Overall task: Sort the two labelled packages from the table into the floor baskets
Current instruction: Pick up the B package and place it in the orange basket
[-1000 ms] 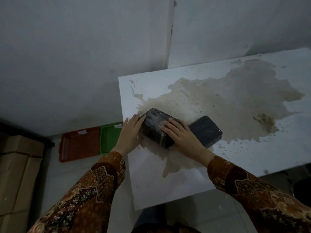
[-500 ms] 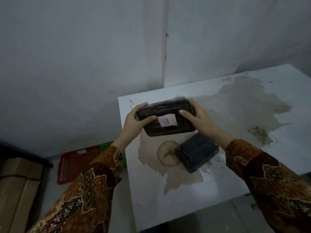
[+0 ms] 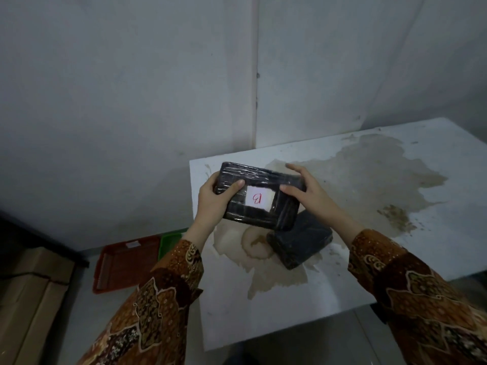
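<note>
I hold a black plastic-wrapped package (image 3: 259, 200) up above the table with both hands, its face tilted toward me. A white label with a red letter B shows on that face. My left hand (image 3: 214, 200) grips its left end and my right hand (image 3: 307, 192) grips its right end. A second black wrapped package (image 3: 300, 246) lies flat on the stained white table (image 3: 395, 233), just below and right of the held one; no label shows on it. On the floor at the left stand a red basket (image 3: 123, 267) and a green basket (image 3: 168, 243), the green one partly hidden by my left arm.
Cardboard boxes (image 3: 29, 299) are stacked on the floor at the far left, beside the red basket. A grey wall runs behind the table and baskets. The table's left edge (image 3: 195, 233) lies right next to the green basket.
Both hands lifted the package off the table and turned it over, so its labelled face now shows. Since half a second ago it has tilted a little; the other package stays put.
</note>
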Action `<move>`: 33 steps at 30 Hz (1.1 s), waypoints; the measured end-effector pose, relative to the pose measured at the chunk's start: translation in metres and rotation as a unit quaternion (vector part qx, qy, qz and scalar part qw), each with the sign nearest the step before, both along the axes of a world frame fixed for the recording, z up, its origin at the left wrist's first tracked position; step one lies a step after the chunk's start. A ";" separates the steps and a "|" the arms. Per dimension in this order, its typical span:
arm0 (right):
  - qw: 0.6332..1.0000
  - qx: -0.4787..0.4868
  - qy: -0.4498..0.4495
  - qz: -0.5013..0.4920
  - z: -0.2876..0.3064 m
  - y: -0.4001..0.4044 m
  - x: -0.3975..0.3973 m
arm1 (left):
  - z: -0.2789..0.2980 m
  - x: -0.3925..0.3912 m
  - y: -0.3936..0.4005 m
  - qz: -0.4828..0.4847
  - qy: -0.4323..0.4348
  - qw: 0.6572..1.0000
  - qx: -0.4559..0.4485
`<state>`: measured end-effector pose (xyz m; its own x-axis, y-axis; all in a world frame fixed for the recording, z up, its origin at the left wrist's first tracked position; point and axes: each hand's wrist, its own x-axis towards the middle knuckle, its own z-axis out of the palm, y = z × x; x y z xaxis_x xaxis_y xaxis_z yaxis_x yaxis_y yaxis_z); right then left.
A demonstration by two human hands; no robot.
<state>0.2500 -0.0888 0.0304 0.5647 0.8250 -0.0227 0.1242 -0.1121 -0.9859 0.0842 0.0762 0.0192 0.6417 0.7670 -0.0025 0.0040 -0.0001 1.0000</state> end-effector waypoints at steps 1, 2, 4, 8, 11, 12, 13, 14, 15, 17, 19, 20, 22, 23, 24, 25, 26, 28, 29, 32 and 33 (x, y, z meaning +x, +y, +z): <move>1.000 -0.018 -0.018 0.018 0.003 -0.004 0.000 | 0.004 -0.003 0.001 -0.027 0.019 0.999 0.033; 0.998 -0.038 -0.034 0.040 0.007 -0.008 0.000 | 0.010 -0.005 0.001 -0.064 0.044 0.994 0.072; 0.990 -0.079 -0.061 0.099 0.015 -0.015 -0.006 | 0.024 -0.006 -0.007 -0.145 0.099 0.971 0.162; 0.977 -0.107 -0.109 0.149 0.020 -0.030 -0.026 | 0.038 -0.005 -0.037 -0.133 0.116 0.952 0.250; 0.990 -0.085 -0.067 0.090 0.015 -0.050 -0.035 | 0.032 -0.013 -0.064 -0.020 0.071 0.975 0.208; 0.994 -0.080 -0.048 0.065 0.012 -0.058 -0.036 | 0.027 -0.018 -0.075 0.008 0.054 0.982 0.181; 0.996 -0.072 -0.027 0.037 0.009 -0.066 -0.038 | 0.022 -0.022 -0.086 0.027 0.041 0.988 0.146; 0.998 -0.059 -0.003 0.008 0.006 -0.074 -0.041 | 0.017 -0.027 -0.097 0.040 0.034 0.993 0.107; 0.999 -0.043 0.024 -0.020 0.003 -0.081 -0.043 | 0.011 -0.031 -0.109 0.044 0.031 0.996 0.068; 0.995 -0.015 0.072 -0.073 -0.003 -0.095 -0.049 | -0.002 -0.035 -0.132 0.028 0.026 0.999 0.012; 0.989 0.000 0.105 -0.102 -0.009 -0.109 -0.054 | -0.009 -0.038 -0.154 0.003 0.003 1.000 -0.013; 0.988 0.002 0.113 -0.106 -0.011 -0.116 -0.055 | -0.011 -0.039 -0.163 -0.003 -0.002 1.000 -0.016; 0.989 -0.001 0.100 -0.106 -0.010 -0.130 -0.052 | -0.010 -0.042 -0.173 -0.018 0.004 1.000 -0.015; 0.991 -0.005 0.081 -0.102 -0.008 -0.136 -0.048 | -0.008 -0.044 -0.175 -0.032 0.010 0.999 -0.015; 0.994 -0.009 0.061 -0.091 -0.005 -0.142 -0.043 | -0.005 -0.047 -0.174 -0.048 0.018 0.999 -0.013; 0.996 -0.012 0.047 -0.068 -0.001 -0.148 -0.038 | -0.002 -0.050 -0.172 -0.066 0.030 0.997 -0.008; 0.999 -0.018 0.037 -0.032 0.003 -0.152 -0.033 | 0.002 -0.054 -0.169 -0.083 0.041 0.996 -0.002; 0.998 -0.045 0.016 0.048 0.008 -0.155 -0.031 | 0.008 -0.063 -0.161 -0.106 0.059 0.993 0.003; 0.995 -0.057 0.011 0.076 0.009 -0.153 -0.033 | 0.010 -0.069 -0.157 -0.109 0.069 0.992 0.001; 0.995 -0.048 0.023 0.086 0.000 -0.139 -0.049 | 0.005 -0.088 -0.149 -0.056 0.069 0.995 -0.043; 0.996 -0.045 0.029 0.074 -0.005 -0.131 -0.057 | 0.000 -0.095 -0.147 -0.016 0.058 0.996 -0.068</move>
<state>0.1934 -0.2200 0.0258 0.4319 0.8926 -0.1295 0.0891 -0.1851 -0.9787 -0.0108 -0.0708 0.0191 0.6551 0.7338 -0.1800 0.1216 0.1328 0.9837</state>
